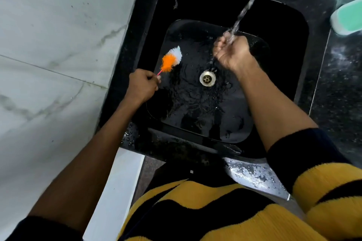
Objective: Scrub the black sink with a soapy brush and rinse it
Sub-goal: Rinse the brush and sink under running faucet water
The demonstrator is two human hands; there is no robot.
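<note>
Left hand (142, 86) pinches the light, soft-bristled brush (171, 59) by its thin, likely slippery handle; right hand (232, 53) cups running water, holding nothing

A green-and-white soap dish (347, 16) sits on the speckled black counter (338, 92), far right of the grip. White marble-look wall tiles (54, 49) lie left of it.
</note>
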